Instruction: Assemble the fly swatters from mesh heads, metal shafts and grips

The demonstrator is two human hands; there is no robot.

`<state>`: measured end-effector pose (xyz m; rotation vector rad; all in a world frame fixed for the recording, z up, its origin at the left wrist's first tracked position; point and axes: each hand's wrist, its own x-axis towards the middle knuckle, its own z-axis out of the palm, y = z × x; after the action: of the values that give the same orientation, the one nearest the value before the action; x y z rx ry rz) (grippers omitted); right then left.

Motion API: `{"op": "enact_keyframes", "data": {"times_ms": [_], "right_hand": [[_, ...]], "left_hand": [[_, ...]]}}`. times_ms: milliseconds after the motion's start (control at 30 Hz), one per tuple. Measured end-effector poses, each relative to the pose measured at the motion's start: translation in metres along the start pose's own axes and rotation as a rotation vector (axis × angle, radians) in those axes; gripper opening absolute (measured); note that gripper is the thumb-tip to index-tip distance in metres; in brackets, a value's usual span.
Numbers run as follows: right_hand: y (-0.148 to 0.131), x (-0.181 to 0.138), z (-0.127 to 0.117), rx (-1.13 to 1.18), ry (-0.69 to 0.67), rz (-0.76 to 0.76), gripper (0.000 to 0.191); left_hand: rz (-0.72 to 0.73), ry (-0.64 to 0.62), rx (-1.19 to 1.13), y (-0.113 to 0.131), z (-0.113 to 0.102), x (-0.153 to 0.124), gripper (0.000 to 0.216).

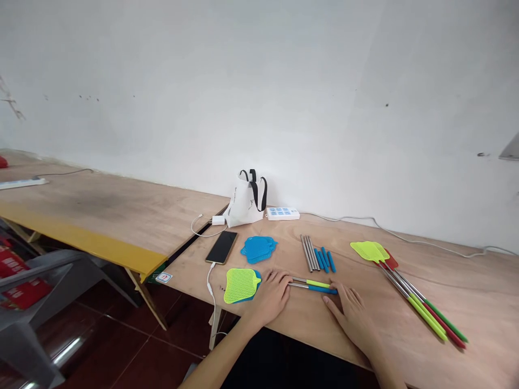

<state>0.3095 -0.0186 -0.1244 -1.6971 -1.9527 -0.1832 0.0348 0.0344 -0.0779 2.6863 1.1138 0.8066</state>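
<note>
- Two handles (pixel 313 285), one with a lime grip and one with a blue grip, are seen lying side by side on the bench (pixel 466 302), between the hands.
- Left hand (pixel 271 296): laid flat, fingers spread, fingertips touching the bare metal ends of the handles; nothing is gripped.
- Right hand (pixel 352 312): laid flat and open, fingertips at the coloured grip ends; nothing is held.
- A lime swatter head (pixel 241 284) lies just left of the left hand, over a blue one; more blue heads (pixel 258 249) lie behind.
- Judged: handles are light, stiff metal tubes, smooth and likely to roll; the soft coloured grips are the better place to take hold.
- Judged: mesh heads are thin, flexible plastic, best pinched at the neck.
- Spare rods (pixel 317 253), finished swatters (pixel 405 286), a phone (pixel 221 247) and a bag (pixel 246 200) are noted further off.
</note>
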Motion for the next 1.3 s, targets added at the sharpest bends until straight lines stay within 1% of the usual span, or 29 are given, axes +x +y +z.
{"op": "enact_keyframes", "data": {"times_ms": [133,200,400,600,767,933,1133,1200,1300], "right_hand": [[-0.0019,-0.0001,-0.0027,0.005,0.03,-0.023,0.04],[-0.0034,-0.0002,-0.0046,0.01,0.032,-0.022,0.037],[-0.0059,0.0011,-0.0078,0.043,-0.042,-0.007,0.032],[-0.0033,0.0,-0.0034,0.018,0.01,-0.007,0.039],[-0.0051,0.0002,-0.0047,0.015,0.017,-0.007,0.034],[-0.0052,0.0004,-0.0038,0.036,0.023,0.007,0.037],[-0.0056,0.0004,-0.0025,0.053,0.037,0.025,0.04],[-0.0069,0.0008,-0.0041,0.055,0.021,0.022,0.041],[-0.0088,0.0016,-0.0069,0.069,-0.016,0.009,0.034]], "left_hand": [[-0.002,0.003,-0.008,0.0006,-0.0016,0.0,0.023],[-0.002,0.002,-0.007,0.0005,-0.0021,-0.0001,0.022],[0.0,-0.002,0.002,0.001,-0.0031,0.0004,0.022],[-0.007,-0.016,-0.004,0.0014,-0.0034,0.0005,0.023],[-0.002,-0.004,0.0,0.0014,-0.0035,0.0002,0.024],[-0.004,-0.025,0.001,0.0011,-0.0044,0.0011,0.025],[0.0,-0.019,-0.004,-0.0001,-0.0029,0.0014,0.026],[-0.001,-0.022,0.0,0.0,-0.0025,0.0014,0.025],[0.004,-0.02,0.003,0.0002,-0.0026,0.0014,0.026]]}}
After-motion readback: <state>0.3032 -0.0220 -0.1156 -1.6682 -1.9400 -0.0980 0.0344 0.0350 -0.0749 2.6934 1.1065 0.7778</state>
